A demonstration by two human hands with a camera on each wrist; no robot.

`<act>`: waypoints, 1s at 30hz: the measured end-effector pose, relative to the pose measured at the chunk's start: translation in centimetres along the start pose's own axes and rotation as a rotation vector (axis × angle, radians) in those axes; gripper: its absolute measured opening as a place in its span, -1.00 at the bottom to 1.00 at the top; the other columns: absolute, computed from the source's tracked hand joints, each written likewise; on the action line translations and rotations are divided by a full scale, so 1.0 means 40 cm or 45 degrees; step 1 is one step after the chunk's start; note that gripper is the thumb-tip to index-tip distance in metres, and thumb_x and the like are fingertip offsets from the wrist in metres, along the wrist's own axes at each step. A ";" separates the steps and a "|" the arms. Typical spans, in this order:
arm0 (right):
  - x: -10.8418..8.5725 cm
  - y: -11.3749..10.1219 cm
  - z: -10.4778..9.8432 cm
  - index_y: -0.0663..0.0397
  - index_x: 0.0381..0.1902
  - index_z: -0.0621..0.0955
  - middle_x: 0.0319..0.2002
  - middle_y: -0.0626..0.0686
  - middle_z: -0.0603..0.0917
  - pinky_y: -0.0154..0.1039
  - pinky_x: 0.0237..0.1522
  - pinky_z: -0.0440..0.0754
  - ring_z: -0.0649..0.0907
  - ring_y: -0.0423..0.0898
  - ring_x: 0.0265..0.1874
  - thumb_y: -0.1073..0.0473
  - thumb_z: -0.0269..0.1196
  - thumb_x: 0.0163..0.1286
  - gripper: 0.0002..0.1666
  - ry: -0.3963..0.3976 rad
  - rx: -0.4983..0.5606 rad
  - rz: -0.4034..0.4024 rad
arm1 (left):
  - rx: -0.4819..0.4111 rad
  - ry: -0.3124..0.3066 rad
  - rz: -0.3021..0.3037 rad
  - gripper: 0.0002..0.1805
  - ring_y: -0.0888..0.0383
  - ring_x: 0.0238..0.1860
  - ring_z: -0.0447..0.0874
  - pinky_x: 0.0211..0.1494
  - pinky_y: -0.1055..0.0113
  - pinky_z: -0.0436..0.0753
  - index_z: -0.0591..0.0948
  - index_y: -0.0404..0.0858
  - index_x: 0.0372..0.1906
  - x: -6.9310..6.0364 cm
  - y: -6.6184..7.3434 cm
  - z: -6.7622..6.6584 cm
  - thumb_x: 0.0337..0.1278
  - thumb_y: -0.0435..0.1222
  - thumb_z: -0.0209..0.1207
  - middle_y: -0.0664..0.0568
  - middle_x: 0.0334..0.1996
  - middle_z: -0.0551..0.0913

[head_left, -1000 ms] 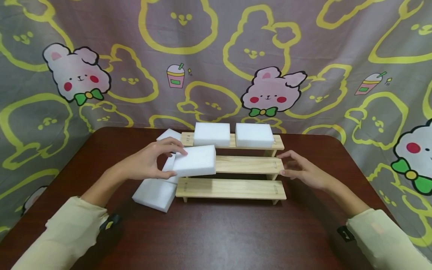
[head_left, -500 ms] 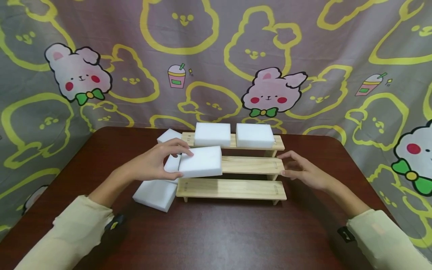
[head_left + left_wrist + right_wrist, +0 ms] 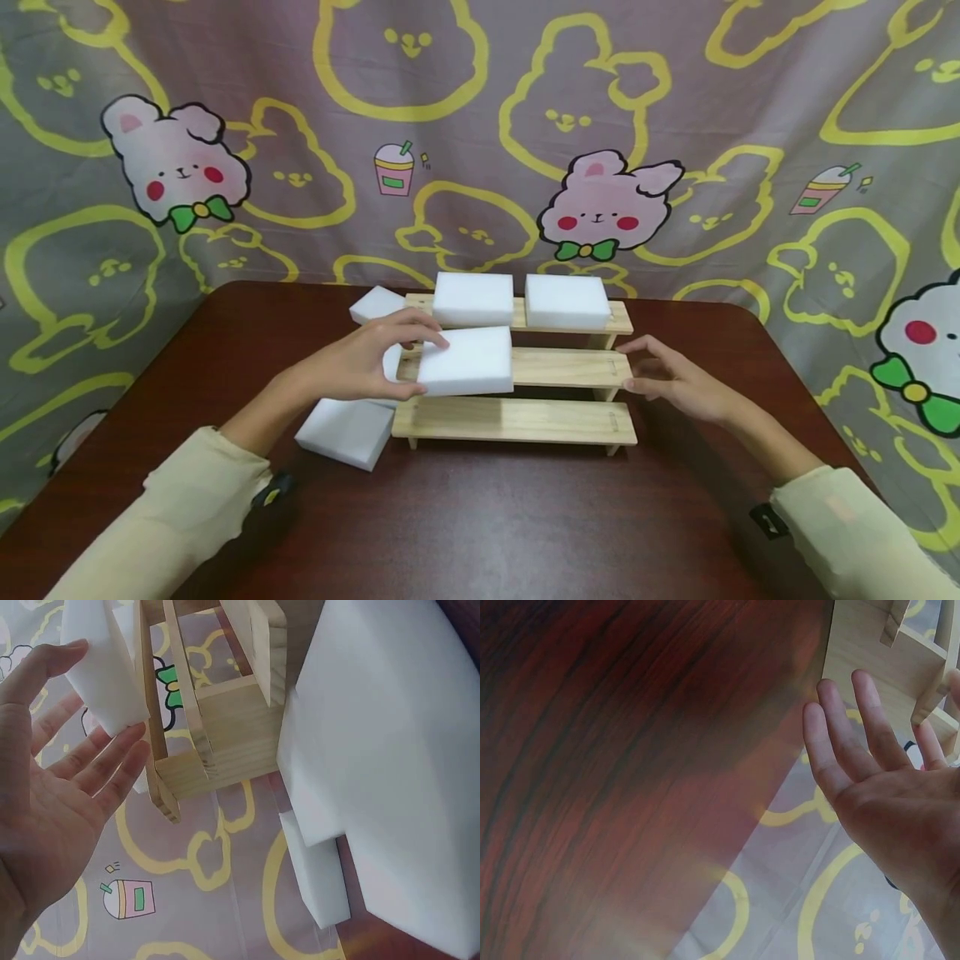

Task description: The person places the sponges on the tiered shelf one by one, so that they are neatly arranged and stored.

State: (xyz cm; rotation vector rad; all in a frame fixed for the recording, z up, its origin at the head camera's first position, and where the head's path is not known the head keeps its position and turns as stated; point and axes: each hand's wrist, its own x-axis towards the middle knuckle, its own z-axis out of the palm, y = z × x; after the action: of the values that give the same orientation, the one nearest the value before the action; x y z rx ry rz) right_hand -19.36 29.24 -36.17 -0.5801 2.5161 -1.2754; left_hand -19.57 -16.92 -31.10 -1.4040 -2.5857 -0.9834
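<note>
My left hand (image 3: 360, 358) pinches a white foam block (image 3: 468, 358) between thumb and fingers, over the left part of the middle tier of a three-tier wooden display rack (image 3: 517, 419). In the left wrist view the fingertips lie against the foam block (image 3: 105, 671). My right hand (image 3: 686, 383) is at the right end of the middle tier, thumb at its front corner and index finger at its back corner. In the right wrist view the other fingers (image 3: 840, 742) stretch out loosely. Two more foam blocks, a left one (image 3: 472, 300) and a right one (image 3: 567, 302), sit on the top tier.
Left of the rack, loose white foam blocks lie on the dark red-brown table (image 3: 525, 525), including a front block (image 3: 345, 433) and a back block (image 3: 377, 302). A patterned curtain (image 3: 465, 150) hangs behind the table.
My left hand has carried the foam block rightward, from the rack's left end to over its middle tier. The right hand stays at the tier's right end.
</note>
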 end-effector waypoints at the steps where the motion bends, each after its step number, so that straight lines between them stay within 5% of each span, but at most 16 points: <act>1: -0.001 0.001 0.000 0.13 0.34 0.36 0.19 0.32 0.52 0.05 -0.04 0.64 0.62 0.17 0.07 0.18 0.26 0.52 -0.47 0.002 0.000 0.000 | -0.003 0.002 0.010 -0.48 0.08 0.07 0.53 0.01 0.09 0.62 0.66 -0.23 0.15 0.002 0.000 0.002 0.01 -0.36 0.51 -0.04 0.16 0.55; 20: 0.001 0.004 0.000 0.14 0.33 0.37 0.17 0.32 0.54 0.04 -0.05 0.64 0.63 0.14 0.04 0.19 0.26 0.52 -0.48 0.003 0.002 -0.016 | -0.037 -0.005 0.034 -0.47 0.00 0.18 0.53 0.13 -0.01 0.62 0.65 -0.24 0.14 0.031 0.014 0.022 0.01 -0.35 0.52 -0.06 0.19 0.56; 30: 0.002 0.005 0.000 0.14 0.34 0.36 0.15 0.32 0.55 0.08 -0.03 0.65 0.64 0.14 0.04 0.19 0.25 0.53 -0.47 -0.006 0.006 -0.017 | -0.037 -0.007 0.056 -0.48 0.02 0.12 0.54 0.01 0.09 0.70 0.65 -0.27 0.13 0.057 0.017 0.048 0.00 -0.35 0.52 -0.08 0.16 0.55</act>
State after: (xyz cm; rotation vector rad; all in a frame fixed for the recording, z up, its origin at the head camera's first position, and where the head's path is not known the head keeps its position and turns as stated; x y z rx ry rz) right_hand -19.49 29.32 -36.33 -0.5987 2.5093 -1.2823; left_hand -19.89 -13.92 -31.56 -1.4664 -2.5427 -1.0166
